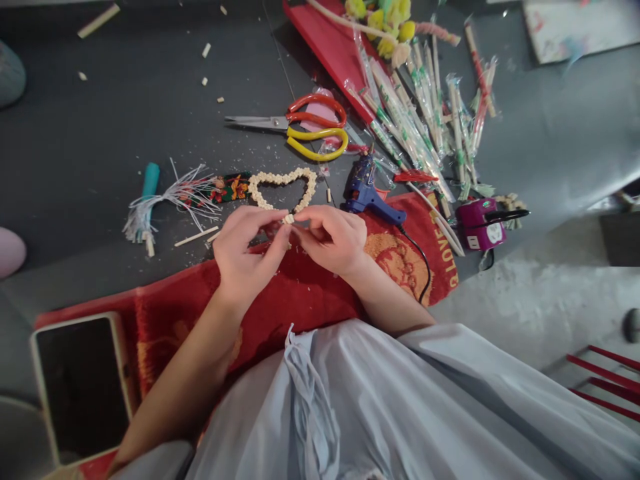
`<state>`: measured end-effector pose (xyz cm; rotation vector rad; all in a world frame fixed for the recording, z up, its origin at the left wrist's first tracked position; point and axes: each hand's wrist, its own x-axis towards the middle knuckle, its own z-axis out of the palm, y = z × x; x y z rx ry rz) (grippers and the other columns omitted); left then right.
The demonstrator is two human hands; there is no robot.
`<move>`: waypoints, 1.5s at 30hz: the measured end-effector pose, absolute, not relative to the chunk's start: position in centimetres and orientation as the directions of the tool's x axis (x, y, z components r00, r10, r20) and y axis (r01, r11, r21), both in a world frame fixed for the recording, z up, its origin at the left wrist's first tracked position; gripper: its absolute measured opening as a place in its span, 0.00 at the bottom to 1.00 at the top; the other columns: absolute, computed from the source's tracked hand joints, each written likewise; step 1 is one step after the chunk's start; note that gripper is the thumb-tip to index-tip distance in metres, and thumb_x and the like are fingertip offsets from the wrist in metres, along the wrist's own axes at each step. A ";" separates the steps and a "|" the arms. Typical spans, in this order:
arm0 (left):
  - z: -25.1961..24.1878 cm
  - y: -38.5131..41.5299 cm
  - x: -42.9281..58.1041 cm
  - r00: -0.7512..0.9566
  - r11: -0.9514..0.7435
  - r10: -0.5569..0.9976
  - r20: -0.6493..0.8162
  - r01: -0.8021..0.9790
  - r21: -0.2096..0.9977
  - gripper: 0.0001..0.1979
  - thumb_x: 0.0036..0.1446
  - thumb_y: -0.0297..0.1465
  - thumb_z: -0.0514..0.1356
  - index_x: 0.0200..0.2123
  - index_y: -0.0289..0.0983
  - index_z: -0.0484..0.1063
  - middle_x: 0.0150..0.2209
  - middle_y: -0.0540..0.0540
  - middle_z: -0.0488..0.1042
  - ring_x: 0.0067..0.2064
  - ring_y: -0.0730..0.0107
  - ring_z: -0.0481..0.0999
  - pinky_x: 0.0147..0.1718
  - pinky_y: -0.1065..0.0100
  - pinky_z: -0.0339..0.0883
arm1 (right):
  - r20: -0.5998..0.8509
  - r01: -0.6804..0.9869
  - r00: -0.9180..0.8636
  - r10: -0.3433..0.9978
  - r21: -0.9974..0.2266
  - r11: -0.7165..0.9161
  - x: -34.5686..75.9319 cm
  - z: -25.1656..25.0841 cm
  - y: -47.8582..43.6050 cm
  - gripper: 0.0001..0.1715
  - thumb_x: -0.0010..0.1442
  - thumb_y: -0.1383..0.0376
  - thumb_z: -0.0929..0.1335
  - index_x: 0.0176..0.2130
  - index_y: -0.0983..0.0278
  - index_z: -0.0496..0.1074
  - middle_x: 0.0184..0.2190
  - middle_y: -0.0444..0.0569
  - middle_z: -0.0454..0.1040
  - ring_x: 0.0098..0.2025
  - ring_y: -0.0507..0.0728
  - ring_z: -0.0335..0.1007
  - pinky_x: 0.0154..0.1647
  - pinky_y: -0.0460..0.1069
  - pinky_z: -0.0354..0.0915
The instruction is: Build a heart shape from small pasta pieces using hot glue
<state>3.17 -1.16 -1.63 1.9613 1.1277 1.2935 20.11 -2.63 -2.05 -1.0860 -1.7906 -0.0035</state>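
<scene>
My left hand (245,250) is closed in a pinch on a small cream-coloured piece (289,219), thumb below and index finger above. From the other side, my right hand (333,237) meets it with thumb and fingertips pressed together at the same piece. Just beyond the fingertips is a heart-shaped outline (254,185) made of many tiny cream bits. Its lower tip is hidden by my fingers, so I cannot tell whether they touch it. To the right of my right hand lies a blue glue gun (373,193), its nozzle pointing away from me.
Scissors (316,137) with red and yellow handles lie beyond the heart. Wrapped sticks (407,127) pile at the right, near a purple plug block (480,225). A white-stringed tassel (185,190) lies left; a tablet (83,387) rests on the red cloth (305,293).
</scene>
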 end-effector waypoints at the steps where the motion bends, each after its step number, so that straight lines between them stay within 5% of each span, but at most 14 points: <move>1: -1.6 -1.1 3.1 0.196 -0.535 0.845 0.498 0.359 0.765 0.06 0.67 0.32 0.64 0.43 0.40 0.82 0.36 0.48 0.82 0.36 0.69 0.79 0.39 0.67 0.73 | 0.740 0.663 -0.097 0.665 -0.451 0.598 20.2 -2.0 -2.6 0.03 0.70 0.65 0.70 0.41 0.62 0.72 0.25 0.38 0.78 0.23 0.44 0.70 0.27 0.40 0.65; 10: -2.4 -1.3 2.7 0.249 -0.661 0.736 0.630 0.465 0.589 0.09 0.69 0.34 0.62 0.46 0.40 0.83 0.36 0.46 0.83 0.38 0.66 0.82 0.42 0.66 0.75 | 0.704 0.647 -0.150 0.695 -0.461 0.607 20.5 -1.8 -3.0 0.06 0.71 0.66 0.67 0.41 0.62 0.75 0.26 0.41 0.78 0.24 0.47 0.73 0.28 0.42 0.66; 15: -2.6 -1.4 2.7 0.213 -0.583 0.798 0.564 0.509 0.633 0.16 0.70 0.43 0.60 0.44 0.40 0.83 0.34 0.45 0.81 0.36 0.64 0.80 0.41 0.64 0.76 | 0.563 0.703 -0.178 0.807 -0.501 0.504 20.8 -2.0 -3.3 0.16 0.74 0.56 0.64 0.41 0.61 0.78 0.22 0.43 0.75 0.24 0.49 0.71 0.30 0.44 0.68; 22: -1.8 -1.2 3.1 0.203 -0.549 0.835 0.511 0.245 0.799 0.06 0.67 0.35 0.65 0.43 0.42 0.83 0.39 0.47 0.84 0.37 0.68 0.80 0.41 0.66 0.75 | 0.687 0.661 -0.126 0.715 -0.479 0.577 20.7 -1.6 -3.1 0.12 0.73 0.61 0.66 0.41 0.62 0.78 0.26 0.44 0.78 0.25 0.49 0.73 0.31 0.43 0.68; 28: -1.7 -1.1 3.1 0.231 -0.331 0.925 0.303 0.092 0.939 0.11 0.67 0.42 0.66 0.40 0.41 0.83 0.39 0.46 0.83 0.37 0.68 0.81 0.36 0.67 0.77 | 0.626 0.670 -0.144 0.766 -0.508 0.541 20.9 -1.6 -3.1 0.17 0.74 0.56 0.65 0.41 0.62 0.79 0.25 0.44 0.77 0.24 0.49 0.72 0.30 0.44 0.69; 36: -2.4 -0.8 3.2 0.163 -0.311 0.943 0.291 0.115 0.943 0.13 0.65 0.46 0.67 0.43 0.44 0.84 0.40 0.47 0.81 0.42 0.69 0.80 0.38 0.68 0.77 | 0.657 0.673 -0.127 0.743 -0.493 0.551 20.8 -1.7 -2.9 0.18 0.75 0.58 0.64 0.38 0.62 0.78 0.27 0.45 0.80 0.24 0.48 0.72 0.29 0.43 0.68; 45: -3.1 -0.7 3.6 0.177 -0.171 0.970 0.164 0.024 0.985 0.18 0.63 0.49 0.67 0.41 0.40 0.78 0.39 0.46 0.80 0.36 0.72 0.81 0.35 0.71 0.77 | 0.397 0.719 -0.194 0.897 -0.564 0.405 21.3 -0.6 -2.7 0.25 0.77 0.53 0.60 0.43 0.64 0.78 0.35 0.50 0.83 0.35 0.51 0.79 0.37 0.45 0.68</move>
